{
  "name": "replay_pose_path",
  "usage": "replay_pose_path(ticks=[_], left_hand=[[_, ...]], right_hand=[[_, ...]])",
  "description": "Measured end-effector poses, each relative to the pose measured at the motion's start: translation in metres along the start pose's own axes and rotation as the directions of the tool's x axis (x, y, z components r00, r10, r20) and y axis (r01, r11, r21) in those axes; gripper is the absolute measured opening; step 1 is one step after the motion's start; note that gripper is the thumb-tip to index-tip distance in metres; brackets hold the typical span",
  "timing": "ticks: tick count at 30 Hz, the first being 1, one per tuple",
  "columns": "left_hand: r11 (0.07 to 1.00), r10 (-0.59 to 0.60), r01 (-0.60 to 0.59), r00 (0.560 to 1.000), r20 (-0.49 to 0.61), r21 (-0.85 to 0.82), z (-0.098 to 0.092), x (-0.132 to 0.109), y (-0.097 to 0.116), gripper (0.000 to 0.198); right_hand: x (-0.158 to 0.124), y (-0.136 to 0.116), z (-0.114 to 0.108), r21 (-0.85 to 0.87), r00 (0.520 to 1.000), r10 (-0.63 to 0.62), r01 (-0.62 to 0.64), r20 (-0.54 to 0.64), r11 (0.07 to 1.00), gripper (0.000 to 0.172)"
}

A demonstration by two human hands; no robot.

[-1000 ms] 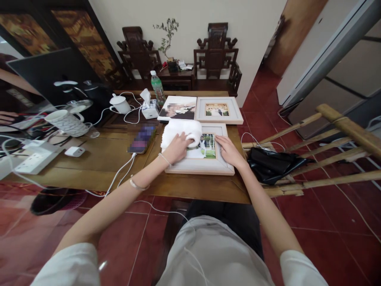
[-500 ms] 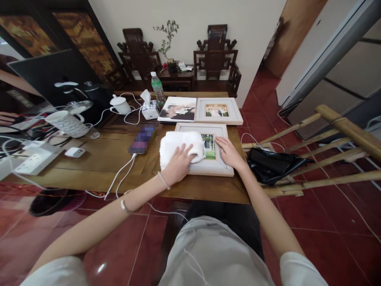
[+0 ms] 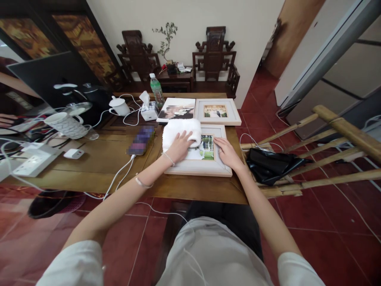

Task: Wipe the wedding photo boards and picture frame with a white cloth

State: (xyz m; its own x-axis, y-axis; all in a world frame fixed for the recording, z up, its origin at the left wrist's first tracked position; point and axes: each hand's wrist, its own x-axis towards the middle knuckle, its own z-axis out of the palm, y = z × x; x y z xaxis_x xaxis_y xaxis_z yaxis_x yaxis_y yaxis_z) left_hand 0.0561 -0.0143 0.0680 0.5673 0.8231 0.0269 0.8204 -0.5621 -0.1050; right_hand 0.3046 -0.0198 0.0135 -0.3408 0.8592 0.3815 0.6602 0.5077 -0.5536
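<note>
A light wooden picture frame (image 3: 199,170) lies flat near the table's front edge, with a green outdoor photo in its middle. My left hand (image 3: 179,147) presses on a folded white cloth (image 3: 178,131), its fingers over the cloth's right part. The cloth covers the upper left of the frame. On the frame's right border rests my right hand (image 3: 226,153), flat, with nothing in it. Behind lie a second frame (image 3: 233,113) with a couple's photo and a photo board (image 3: 178,109).
On the wooden table (image 3: 101,171) are a phone (image 3: 141,141) on a white cable, a tissue box (image 3: 149,111), a green bottle (image 3: 156,88), cups and a power strip (image 3: 35,159). At right stands a bamboo rack (image 3: 336,131). Another person's hand (image 3: 10,120) is at far left.
My left hand has pushed the white cloth away from me, towards the frame's top edge, uncovering more of the photo and the lower left border. My right hand stays on the right border.
</note>
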Motion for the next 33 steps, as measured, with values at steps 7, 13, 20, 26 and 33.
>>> replay_pose_path(ticks=[7, 13, 20, 26, 33], left_hand=[[0.997, 0.063, -0.060, 0.996, 0.060, -0.045, -0.024, -0.079, 0.048, 0.053], [0.994, 0.058, -0.056, 0.998, 0.018, -0.096, -0.022, -0.089, 0.054, 0.054], [0.997, -0.017, 0.015, 0.999, -0.030, -0.071, -0.005, -0.043, 0.025, 0.053], [0.995, -0.080, 0.073, 0.989, -0.121, -0.062, 0.002, -0.004, -0.009, 0.054], [1.000, 0.004, -0.005, 0.998, -0.059, -0.007, 0.004, -0.007, -0.008, 0.050]], right_hand=[[0.001, 0.001, 0.001, 0.022, 1.000, -0.001, 0.002, -0.026, 1.000, 0.064], [0.004, 0.002, 0.001, 0.015, 0.999, 0.009, -0.009, -0.035, 1.000, 0.061], [0.009, 0.004, 0.002, -0.008, 0.999, 0.009, -0.009, -0.036, 1.000, 0.060], [0.010, 0.006, 0.001, 0.017, 0.999, 0.006, -0.005, -0.042, 1.000, 0.058], [0.008, 0.002, 0.000, 0.042, 0.998, 0.032, -0.030, -0.047, 0.999, 0.057]])
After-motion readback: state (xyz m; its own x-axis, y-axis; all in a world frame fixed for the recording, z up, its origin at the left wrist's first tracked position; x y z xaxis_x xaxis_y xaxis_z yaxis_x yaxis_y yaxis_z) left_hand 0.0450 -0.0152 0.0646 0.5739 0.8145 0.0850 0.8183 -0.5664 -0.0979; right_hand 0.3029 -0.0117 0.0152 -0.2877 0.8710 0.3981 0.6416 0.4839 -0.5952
